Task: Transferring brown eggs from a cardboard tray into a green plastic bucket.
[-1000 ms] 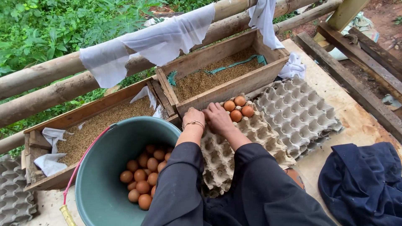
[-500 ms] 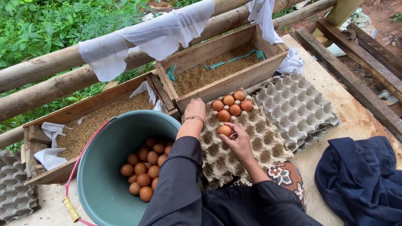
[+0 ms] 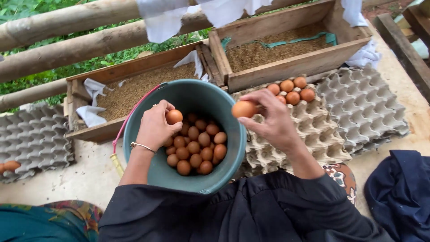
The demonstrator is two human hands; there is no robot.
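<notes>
Head view — looking down past dark sleeves at a teal bucket (image 3: pixel 188 96) that stands on the concrete floor (image 3: pixel 80 179), partly filled with brown eggs (image 3: pixel 197 150).

Left hand (image 3: pixel 154 127) is over the bucket's left side, a thin bracelet (image 3: pixel 142 145) on the wrist; its fingers are curled around one brown egg (image 3: pixel 174 117), held just above the heap.

Right hand (image 3: pixel 271 121) is at the bucket's right rim, fingers pinched on a second egg (image 3: pixel 244 109) that sits over the edge between the bucket and the grey egg tray (image 3: pixel 291 143).

The tray lies just right of the bucket, touching or nearly so. Five eggs (image 3: pixel 291 89) sit in its far cells, close to a wooden box (image 3: pixel 286 67). A second stack of trays (image 3: pixel 365 105) lies further right.

Behind — two wooden boxes side by side, both holding brownish grain or husk; white cloths (image 3: pixel 92 114) drape at their corners. Bamboo poles (image 3: pixel 67 45) run across beyond, green leaves behind them.

Far left, another tray stack (image 3: pixel 33 134) with one egg (image 3: pixel 10 166) at its near edge. Dark blue cloth (image 3: pixel 398 192) lies at lower right.
</notes>
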